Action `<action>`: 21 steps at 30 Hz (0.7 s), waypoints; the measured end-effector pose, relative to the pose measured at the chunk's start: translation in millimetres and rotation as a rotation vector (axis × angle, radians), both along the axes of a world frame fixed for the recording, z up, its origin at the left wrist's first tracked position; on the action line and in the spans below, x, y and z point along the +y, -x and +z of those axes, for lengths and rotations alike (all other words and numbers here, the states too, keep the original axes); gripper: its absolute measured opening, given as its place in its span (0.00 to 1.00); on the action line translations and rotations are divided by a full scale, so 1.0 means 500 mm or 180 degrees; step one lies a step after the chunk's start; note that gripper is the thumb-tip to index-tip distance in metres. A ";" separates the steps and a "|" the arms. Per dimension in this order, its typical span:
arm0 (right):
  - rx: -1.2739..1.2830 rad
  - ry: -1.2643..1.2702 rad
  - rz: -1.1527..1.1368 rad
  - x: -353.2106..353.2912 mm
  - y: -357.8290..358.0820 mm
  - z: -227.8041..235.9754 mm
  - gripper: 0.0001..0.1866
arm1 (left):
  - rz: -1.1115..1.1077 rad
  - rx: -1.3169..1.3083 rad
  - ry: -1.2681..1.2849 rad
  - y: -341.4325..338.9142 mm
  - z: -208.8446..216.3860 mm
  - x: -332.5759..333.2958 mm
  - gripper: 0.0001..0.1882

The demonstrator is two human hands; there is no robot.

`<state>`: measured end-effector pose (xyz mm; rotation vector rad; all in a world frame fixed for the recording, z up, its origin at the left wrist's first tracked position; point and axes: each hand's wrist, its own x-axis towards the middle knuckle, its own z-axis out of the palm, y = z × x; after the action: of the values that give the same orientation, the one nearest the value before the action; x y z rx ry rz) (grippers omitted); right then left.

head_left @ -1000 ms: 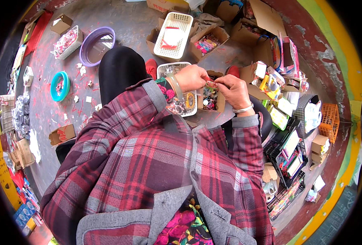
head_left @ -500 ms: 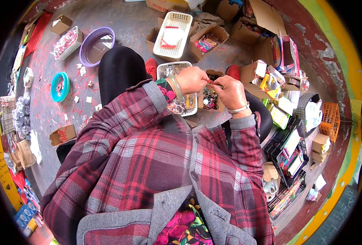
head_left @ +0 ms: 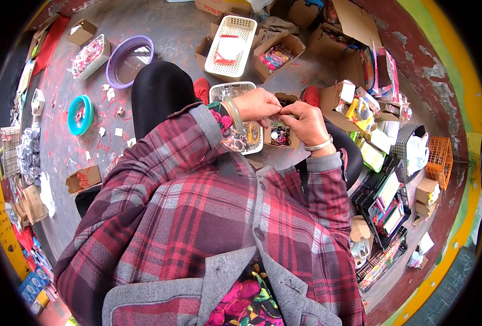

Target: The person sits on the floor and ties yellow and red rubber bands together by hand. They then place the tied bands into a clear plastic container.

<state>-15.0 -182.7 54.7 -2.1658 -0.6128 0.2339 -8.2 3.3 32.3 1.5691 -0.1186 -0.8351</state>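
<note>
My left hand (head_left: 257,104) and my right hand (head_left: 308,120) meet in front of me, fingertips pinched close together. Something small sits between them, too small to make out; a bit of green shows by the right fingers. Beneath my left wrist stands a white basket (head_left: 234,87) filled with clear packets and small round items. Under the right hand is a cardboard box (head_left: 293,142) holding small colourful pieces, partly hidden by the hand. A bangle circles each wrist.
Farther ahead are a cream basket (head_left: 249,27) with red strips and a box of colourful items (head_left: 276,57). On the left sit a purple basin (head_left: 110,70) and a turquoise bowl (head_left: 71,122). Packed cartons, a black crate (head_left: 379,236) and an orange basket (head_left: 441,160) line the right.
The left fingers have shifted slightly and straightened toward the right hand. A red bit seen between the fingertips earlier no longer shows clearly. Everything around stays put.
</note>
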 end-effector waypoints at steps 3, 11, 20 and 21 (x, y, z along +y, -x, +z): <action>0.0402 -0.0230 -0.0013 -0.005 -0.005 0.012 0.07 | 0.0190 0.0398 0.0428 -0.002 -0.012 0.001 0.14; 0.1398 -0.0568 -0.0598 -0.014 -0.004 0.030 0.05 | 0.0176 0.0625 0.0688 -0.003 -0.017 0.002 0.14; 0.0108 -0.0524 0.0101 -0.006 0.004 0.008 0.10 | 0.0067 0.0617 0.0647 0.004 0.000 -0.002 0.15; 0.0099 -0.0569 0.0081 -0.007 0.003 0.008 0.10 | 0.0106 0.0623 0.0681 0.004 -0.003 -0.002 0.14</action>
<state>-16.6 -186.2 58.7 -1.9800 -0.6202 0.2177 -9.9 2.4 30.8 1.2797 -0.0384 -0.9144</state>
